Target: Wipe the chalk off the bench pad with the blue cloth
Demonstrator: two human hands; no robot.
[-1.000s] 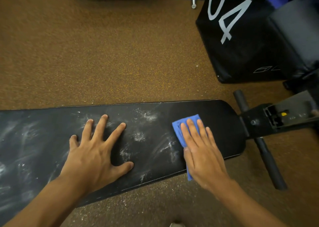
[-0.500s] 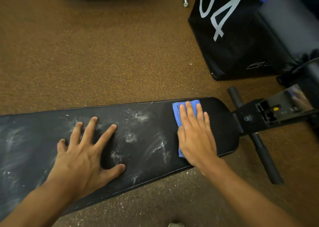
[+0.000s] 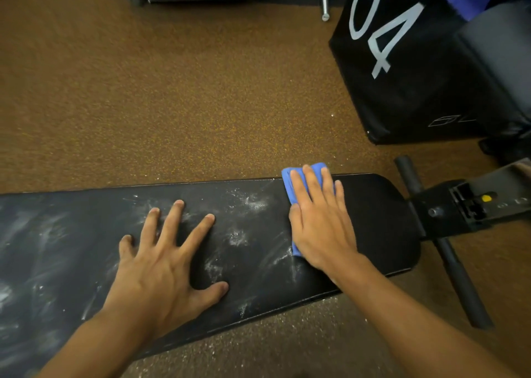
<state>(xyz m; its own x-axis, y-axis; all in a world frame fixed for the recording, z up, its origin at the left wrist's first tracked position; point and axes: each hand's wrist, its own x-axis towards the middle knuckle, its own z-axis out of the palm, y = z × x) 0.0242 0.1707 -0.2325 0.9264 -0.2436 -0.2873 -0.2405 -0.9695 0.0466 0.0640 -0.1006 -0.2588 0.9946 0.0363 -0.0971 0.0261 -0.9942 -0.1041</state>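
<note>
A long black bench pad (image 3: pixel 382 219) runs across the lower half of the head view, smeared with white chalk (image 3: pixel 238 237) in its middle and left parts. My right hand (image 3: pixel 319 222) lies flat with straight fingers on a folded blue cloth (image 3: pixel 290 188) and presses it onto the pad near the far edge, where the cloth's top sticks out past the edge. The pad to the right of the cloth looks clean. My left hand (image 3: pixel 163 268) rests flat on the pad with fingers spread, among the chalk marks.
Brown speckled floor (image 3: pixel 172 105) surrounds the bench. The bench's black metal frame (image 3: pixel 471 205) and a foam roller bar (image 3: pixel 454 265) stand at the right end. A black box marked "04" (image 3: pixel 402 61) stands at the back right. Chalk dust lies on the floor in front.
My right hand has slid the blue cloth away from me across the pad, from the near edge to the far edge. The left hand has stayed flat in place.
</note>
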